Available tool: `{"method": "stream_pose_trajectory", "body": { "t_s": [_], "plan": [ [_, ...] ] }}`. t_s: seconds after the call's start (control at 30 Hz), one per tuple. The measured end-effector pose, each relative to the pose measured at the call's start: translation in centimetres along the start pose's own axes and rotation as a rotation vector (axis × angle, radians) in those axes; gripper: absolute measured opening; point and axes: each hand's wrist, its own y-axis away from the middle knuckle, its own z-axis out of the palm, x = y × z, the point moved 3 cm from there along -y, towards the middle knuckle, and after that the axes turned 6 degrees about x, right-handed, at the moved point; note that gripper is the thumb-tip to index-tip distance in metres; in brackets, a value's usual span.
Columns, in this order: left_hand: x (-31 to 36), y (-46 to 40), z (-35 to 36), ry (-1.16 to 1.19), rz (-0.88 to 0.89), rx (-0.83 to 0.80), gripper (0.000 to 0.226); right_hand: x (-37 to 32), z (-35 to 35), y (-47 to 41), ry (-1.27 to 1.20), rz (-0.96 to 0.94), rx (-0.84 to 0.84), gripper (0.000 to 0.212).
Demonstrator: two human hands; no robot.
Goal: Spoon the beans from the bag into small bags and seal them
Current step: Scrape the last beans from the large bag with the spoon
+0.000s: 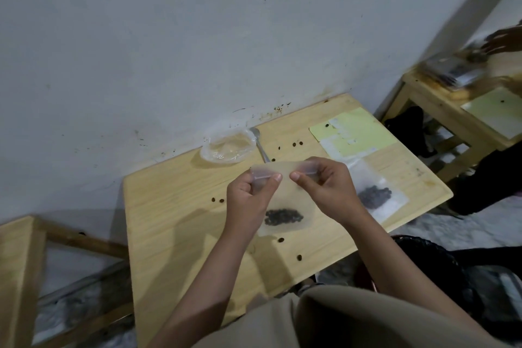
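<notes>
Fingers first: we're pinching the top strip of the small bag [285,200] with both hands, left hand [250,200] on the left corner and right hand [329,186] on the right corner, thumbs curled in front and pointing at each other across a short gap in the middle of the frame. So both hands are closed on that bag, holding nothing else.

Working big to small: the wooden table [175,223] is filling the centre of the frame, running up to the wall. The big clear bag [227,147] is sitting near the wall, upper middle, looking pretty much emptied. A finished small bag [372,195] is lying flat just right of our right hand, with yellow paper sheets [356,133] further up. The spoon [260,144] is lying beside the big bag, handle pointing towards us.

The bit that matters: the seal strip is running left to right between our thumbs, and the beans [284,217] are sagging at the bottom, well below the fingers. Both hands are equally near, so we're guessing the next thing is pressing along that strip from one corner across. Loose beans are scattered around the table.
</notes>
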Motion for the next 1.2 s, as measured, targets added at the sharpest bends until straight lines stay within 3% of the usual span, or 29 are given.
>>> {"method": "stream_pose_trajectory", "body": {
  "t_s": [0.17, 0.33, 0.47, 0.57, 0.73, 0.93, 1.03, 1.2],
  "plan": [
    [0.4, -1.0, 1.2, 0.007, 0.013, 0.003, 0.016, 0.5, -0.7, -0.7, -0.126, 0.096, 0.036, 0.005],
    [-0.3, -1.9, 1.9, 0.034, -0.046, 0.024, 0.018, 1.5, -1.2, -1.8, -0.311, 0.197, 0.158, 0.014],
    [-0.8, -2.3, 2.4, 0.054, -0.088, 0.049, 0.018, 2.0, -1.5, -2.7, -0.337, 0.188, 0.183, 0.026],
    [-1.0, -2.7, 2.8, 0.088, -0.081, 0.05, 0.01, 2.6, -2.0, -3.7, -0.311, 0.223, 0.207, 0.022],
    [-1.5, -4.1, 4.0, 0.071, -0.025, 0.041, 0.047, 3.9, -3.2, -5.9, -0.298, 0.344, 0.259, 0.017],
    [-2.3, -6.9, 7.4, -0.002, -0.074, 0.065, 0.034, 6.5, -5.8, -10.6, -0.261, 0.411, 0.281, 0.012],
    [-2.9, -8.4, 8.7, 0.012, -0.114, 0.108, 0.033, 9.6, -8.6, -14.8, -0.104, 0.406, 0.354, 0.009],
    [-3.9, -10.9, 9.7, -0.077, -0.115, 0.159, 0.039, 15.4, -13.5, -22.5, 0.455, 0.364, 0.341, 0.02]
  ]
}}
